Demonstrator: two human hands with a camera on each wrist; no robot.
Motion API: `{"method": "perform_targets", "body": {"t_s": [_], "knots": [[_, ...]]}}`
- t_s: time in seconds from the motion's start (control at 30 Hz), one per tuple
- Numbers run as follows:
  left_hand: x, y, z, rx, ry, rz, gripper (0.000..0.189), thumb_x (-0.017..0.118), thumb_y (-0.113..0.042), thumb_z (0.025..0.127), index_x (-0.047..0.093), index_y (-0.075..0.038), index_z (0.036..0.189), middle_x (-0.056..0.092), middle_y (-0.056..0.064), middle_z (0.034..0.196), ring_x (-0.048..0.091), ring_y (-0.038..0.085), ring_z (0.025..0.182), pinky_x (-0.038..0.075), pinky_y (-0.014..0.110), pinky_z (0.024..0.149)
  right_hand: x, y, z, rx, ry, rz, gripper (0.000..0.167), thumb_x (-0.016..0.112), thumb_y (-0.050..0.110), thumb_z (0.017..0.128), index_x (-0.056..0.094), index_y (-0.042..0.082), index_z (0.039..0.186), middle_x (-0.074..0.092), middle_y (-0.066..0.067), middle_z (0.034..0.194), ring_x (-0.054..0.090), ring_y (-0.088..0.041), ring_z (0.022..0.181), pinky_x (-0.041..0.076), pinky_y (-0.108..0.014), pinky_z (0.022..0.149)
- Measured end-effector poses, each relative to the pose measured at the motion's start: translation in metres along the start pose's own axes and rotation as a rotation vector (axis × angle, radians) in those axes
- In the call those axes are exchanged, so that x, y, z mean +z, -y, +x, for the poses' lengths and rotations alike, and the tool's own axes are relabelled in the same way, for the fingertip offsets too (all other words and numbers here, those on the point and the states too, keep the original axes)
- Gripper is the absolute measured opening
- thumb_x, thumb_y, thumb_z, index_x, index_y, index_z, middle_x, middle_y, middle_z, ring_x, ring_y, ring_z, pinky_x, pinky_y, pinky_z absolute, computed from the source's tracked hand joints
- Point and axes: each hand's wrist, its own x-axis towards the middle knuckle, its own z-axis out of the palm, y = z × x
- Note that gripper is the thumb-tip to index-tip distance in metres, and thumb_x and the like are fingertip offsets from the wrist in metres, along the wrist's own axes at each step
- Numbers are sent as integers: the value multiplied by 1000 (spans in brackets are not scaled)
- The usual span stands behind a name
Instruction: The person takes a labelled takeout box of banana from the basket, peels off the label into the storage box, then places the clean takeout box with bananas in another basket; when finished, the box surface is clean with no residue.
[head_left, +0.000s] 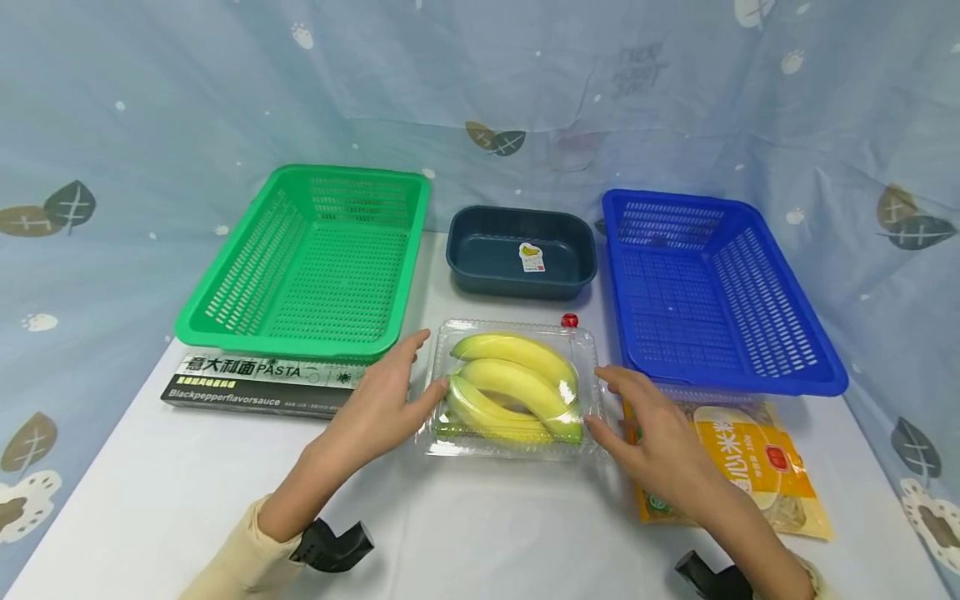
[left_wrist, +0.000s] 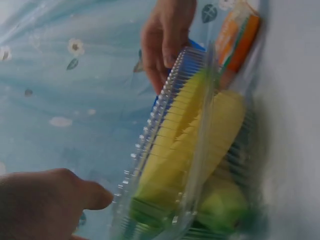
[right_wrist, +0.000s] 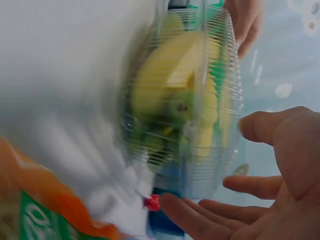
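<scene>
A clear plastic clamshell box (head_left: 517,450) with several yellow-green bananas (head_left: 517,383) inside sits on the white table, its lid down. My left hand (head_left: 378,408) is at the box's left side, fingers spread and thumb tip over the lid's edge. On the opposite side, my right hand (head_left: 652,433) has its fingers extended, with thumb and fingertips right at the box's edge. In the right wrist view, the right hand (right_wrist: 270,175) shows loosely spread fingers beside the box's ridged wall (right_wrist: 232,100).
At the back stand a green basket (head_left: 300,337), a dark teal tub (head_left: 521,287) with a banana sticker (head_left: 532,257), and a blue basket (head_left: 735,379). A pasta box (head_left: 255,396) lies left, a yellow-orange noodle bag (head_left: 750,467) right. A small red item (head_left: 570,320) lies behind the clamshell.
</scene>
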Motion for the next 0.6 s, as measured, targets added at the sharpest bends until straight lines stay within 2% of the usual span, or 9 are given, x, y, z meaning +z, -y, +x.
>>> {"method": "perform_targets", "body": {"t_s": [0.07,0.2,0.27,0.47,0.6], "knots": [[4,4,5,-26,3,-54,71,63,-28,98,29,1,153,42,24,150,49,40,131,46,57,100,4,-1,-1,30,28,47,61,70,32,95,46,10,147,52,-14,141,65,-28,105,56,-51,86],[11,10,14,-79,32,-136,73,61,-28,99,24,1,155,44,28,146,52,41,128,48,54,98,12,-3,-2,72,27,134,66,70,31,96,39,9,151,50,-16,143,68,-25,98,60,-34,71],[13,12,17,-109,45,-159,73,61,-29,99,23,0,155,46,28,144,54,42,125,49,54,98,15,-3,-3,88,6,151,68,70,30,96,37,8,152,48,-15,146,66,-28,104,60,-32,72],[19,17,26,-148,71,-197,72,58,-33,101,24,-2,156,51,30,140,56,42,124,47,55,100,21,1,-7,184,-27,208,72,68,36,96,34,8,153,43,-13,151,63,-31,113,59,-37,78],[21,18,28,-153,78,-224,72,56,-32,101,21,-3,157,50,32,139,53,43,126,46,55,101,20,4,-8,256,6,309,73,66,34,98,31,5,154,44,-23,149,60,-40,117,55,-48,89]]}}
